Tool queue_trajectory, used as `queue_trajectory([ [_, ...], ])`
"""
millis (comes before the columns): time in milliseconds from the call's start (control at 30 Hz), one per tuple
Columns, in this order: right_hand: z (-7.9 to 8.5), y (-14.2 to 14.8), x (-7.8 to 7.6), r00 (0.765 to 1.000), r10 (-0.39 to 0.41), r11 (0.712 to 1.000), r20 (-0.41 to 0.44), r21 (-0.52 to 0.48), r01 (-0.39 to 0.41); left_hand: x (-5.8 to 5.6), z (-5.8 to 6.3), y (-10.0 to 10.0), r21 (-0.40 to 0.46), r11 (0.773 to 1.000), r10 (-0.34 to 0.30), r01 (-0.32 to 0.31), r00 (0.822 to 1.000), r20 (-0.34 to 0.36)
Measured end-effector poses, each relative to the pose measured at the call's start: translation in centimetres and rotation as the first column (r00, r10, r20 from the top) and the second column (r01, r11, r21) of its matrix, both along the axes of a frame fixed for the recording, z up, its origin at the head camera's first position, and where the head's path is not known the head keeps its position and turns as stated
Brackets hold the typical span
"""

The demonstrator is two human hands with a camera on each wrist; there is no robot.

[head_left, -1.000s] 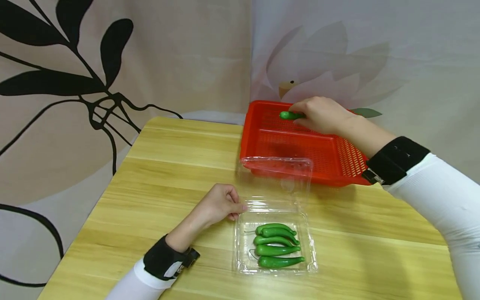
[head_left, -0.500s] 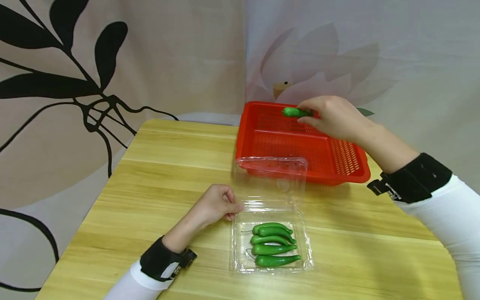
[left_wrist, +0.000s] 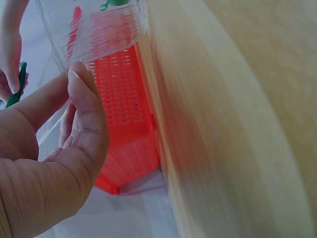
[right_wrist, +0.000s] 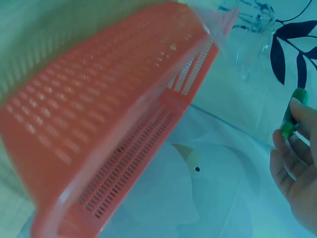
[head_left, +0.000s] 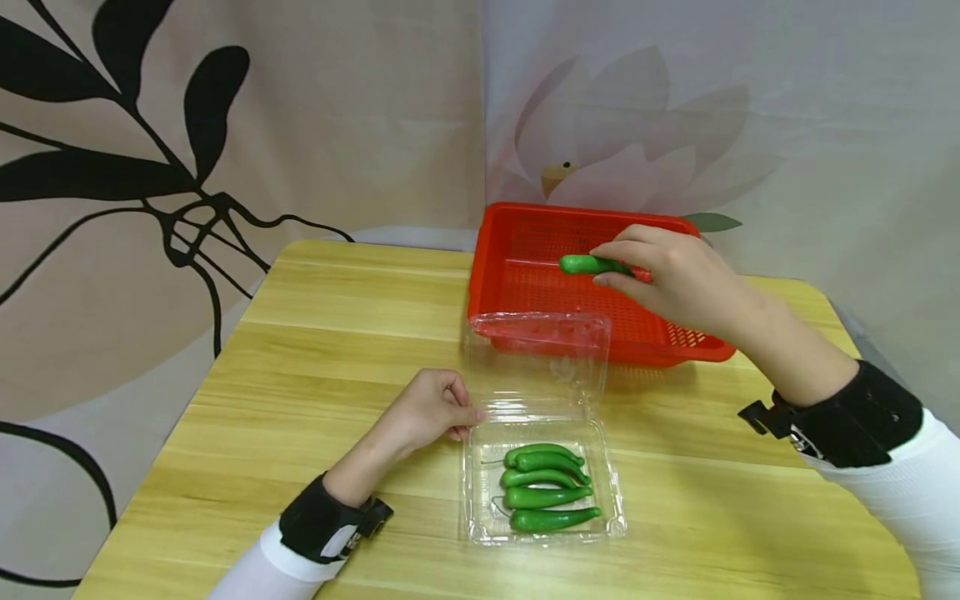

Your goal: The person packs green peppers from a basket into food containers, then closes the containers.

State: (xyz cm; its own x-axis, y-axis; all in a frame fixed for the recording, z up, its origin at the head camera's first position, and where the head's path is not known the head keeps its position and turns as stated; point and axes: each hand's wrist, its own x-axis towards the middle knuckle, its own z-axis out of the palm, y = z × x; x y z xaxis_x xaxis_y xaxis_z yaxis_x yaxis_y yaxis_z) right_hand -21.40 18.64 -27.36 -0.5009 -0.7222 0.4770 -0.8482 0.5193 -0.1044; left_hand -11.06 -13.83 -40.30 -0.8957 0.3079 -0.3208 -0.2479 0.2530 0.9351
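Note:
My right hand [head_left: 675, 275] pinches a green chili pepper [head_left: 583, 265] between thumb and fingers, over the red basket. In the right wrist view the same pepper [right_wrist: 296, 106] sticks out past the fingertips. An open clear plastic clamshell box [head_left: 617, 500] lies on the table, its lid [head_left: 540, 354] tilted up in front of the basket. Several green chili peppers [head_left: 553, 521] lie side by side in its base. My left hand [head_left: 429, 408] pinches the box's left edge near the hinge; the left wrist view shows thumb and finger [left_wrist: 81, 94] at the clear plastic.
Behind the box stands the red perforated basket [head_left: 486, 267], close to the back edge of the wooden table [head_left: 337, 333]. Past it hangs a printed cloth [head_left: 405, 125]. Bare wood shows left and right of the box.
My right hand, with the pepper in it, has come down and nearer from the back of the basket. The left hand keeps its grip on the box. The head view has shifted slightly.

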Motion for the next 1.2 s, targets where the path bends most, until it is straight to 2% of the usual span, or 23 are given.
queue_trajectory([
  [200, -1.2, 0.3, 2.1, 0.998, 0.031, 0.999, 0.051, -0.021, -0.03, -0.1, -0.1, 0.1, 0.005, 1.0, -0.003, 0.003, 1.0, 0.006],
  [467, -3.5, -0.1, 4.9, 0.994, 0.098, 0.994, 0.058, -0.049, -0.095, -0.2, -0.1, 0.2, -0.009, 1.0, -0.002, 0.002, 1.0, 0.004],
  [800, -6.9, -1.1, 9.0, 0.979, 0.163, 0.986, 0.126, -0.002, -0.164, -0.1, -0.1, 0.3, -0.007, 1.0, -0.007, 0.007, 1.0, 0.003],
  [1000, -8.1, -1.9, 10.5, 0.963, 0.2, 0.977, 0.183, 0.043, -0.211, -0.1, -0.1, 0.2, -0.008, 1.0, -0.008, 0.008, 1.0, 0.004],
  [1200, -9.1, -2.4, 11.8, 0.943, 0.2, 0.967, 0.265, 0.104, -0.234, 0.0, -0.2, 0.2, 0.007, 1.0, -0.007, 0.007, 1.0, 0.009],
])
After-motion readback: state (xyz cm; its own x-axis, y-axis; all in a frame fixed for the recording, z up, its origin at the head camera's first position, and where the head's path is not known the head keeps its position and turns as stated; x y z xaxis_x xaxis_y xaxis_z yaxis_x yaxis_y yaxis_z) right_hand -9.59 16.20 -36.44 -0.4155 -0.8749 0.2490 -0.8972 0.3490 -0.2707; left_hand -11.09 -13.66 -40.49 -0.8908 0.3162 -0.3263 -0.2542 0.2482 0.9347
